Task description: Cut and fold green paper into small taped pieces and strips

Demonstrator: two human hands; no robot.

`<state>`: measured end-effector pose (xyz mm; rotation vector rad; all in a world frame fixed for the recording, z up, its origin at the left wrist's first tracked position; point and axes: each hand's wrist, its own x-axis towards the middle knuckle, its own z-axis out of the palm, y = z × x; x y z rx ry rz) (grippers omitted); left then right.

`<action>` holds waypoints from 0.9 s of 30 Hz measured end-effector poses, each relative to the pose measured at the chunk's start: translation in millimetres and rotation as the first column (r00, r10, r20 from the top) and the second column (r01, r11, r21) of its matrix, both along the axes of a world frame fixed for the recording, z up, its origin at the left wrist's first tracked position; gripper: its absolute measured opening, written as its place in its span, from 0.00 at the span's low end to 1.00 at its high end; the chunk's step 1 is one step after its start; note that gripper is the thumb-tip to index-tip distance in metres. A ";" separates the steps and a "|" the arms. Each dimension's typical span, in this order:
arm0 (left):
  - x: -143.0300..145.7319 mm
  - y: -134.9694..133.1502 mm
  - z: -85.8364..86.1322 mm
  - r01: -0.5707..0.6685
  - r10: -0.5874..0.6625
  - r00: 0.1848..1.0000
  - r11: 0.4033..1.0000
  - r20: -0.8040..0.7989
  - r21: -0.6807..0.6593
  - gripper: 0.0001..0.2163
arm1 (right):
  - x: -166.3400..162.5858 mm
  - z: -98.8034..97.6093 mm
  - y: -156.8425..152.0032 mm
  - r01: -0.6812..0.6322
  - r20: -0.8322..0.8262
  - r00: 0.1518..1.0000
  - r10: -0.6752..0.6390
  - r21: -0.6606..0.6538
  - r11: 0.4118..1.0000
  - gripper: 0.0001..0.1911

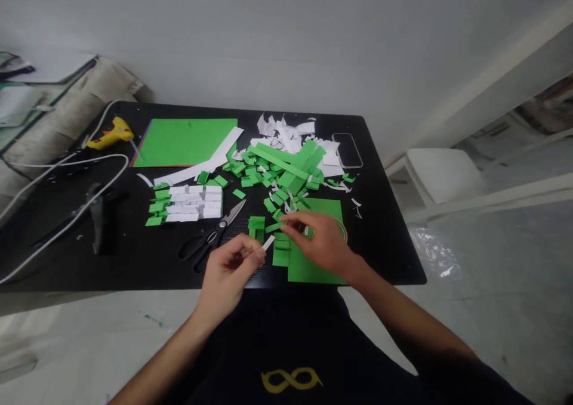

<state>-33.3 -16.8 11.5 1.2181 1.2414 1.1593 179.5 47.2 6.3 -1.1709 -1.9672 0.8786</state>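
Note:
My left hand [233,266] pinches a short white paper strip [268,243] between thumb and forefinger. To its right, the fingertips of my right hand [319,243] close on the end of a narrow green paper strip [273,228]. Under and beside my hands lie folded green paper pieces [282,251] and a green sheet [313,271], which my right hand partly covers. Black-handled scissors [219,232] rest with blades spread just left of my left hand. Farther left sits a block of folded white and green paper pieces [190,203].
Green and white paper scraps [286,160] heap at the table's middle back, beside a phone-like dark slab [347,150]. A green sheet stack [188,142], yellow glue gun [111,133], white cable [111,181] and dark tool [96,214] lie left. A white stool [441,175] stands right.

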 end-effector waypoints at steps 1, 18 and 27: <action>-0.4 0.0 -0.3 -0.004 0.004 1.000 1.000 -0.002 -0.003 0.10 | -1.0 -2.1 10.4 0.051 0.055 0.997 -0.053 0.044 0.998 0.07; -4.6 -2.9 -0.8 -0.001 0.001 1.000 1.000 0.008 0.005 0.11 | -26.3 -41.5 62.9 0.091 0.493 0.862 -0.119 0.080 0.993 0.02; -5.6 -3.9 -3.9 0.007 -0.007 1.000 1.000 0.004 -0.011 0.11 | -24.3 -34.5 61.5 0.140 0.440 0.883 -0.165 0.089 0.986 0.05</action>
